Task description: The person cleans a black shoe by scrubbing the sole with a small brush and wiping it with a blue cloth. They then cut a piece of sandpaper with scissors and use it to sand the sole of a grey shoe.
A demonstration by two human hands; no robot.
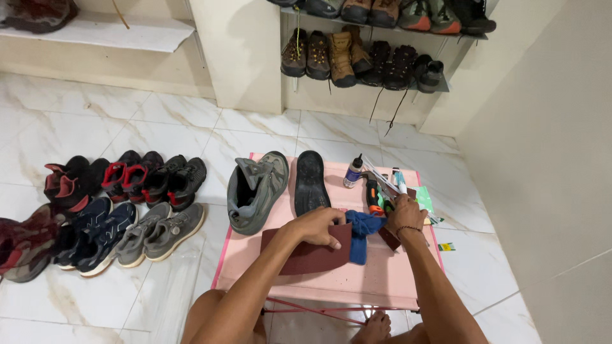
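While the sandpaper sheet (pixel 312 255) is pinned flat under the left hand (pixel 320 224), the right hand (pixel 404 213), grip unclear, is nearer the tools (pixel 381 191).

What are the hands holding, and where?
The left hand grips the dark red sheet by its top edge. What the right hand holds cannot be told.
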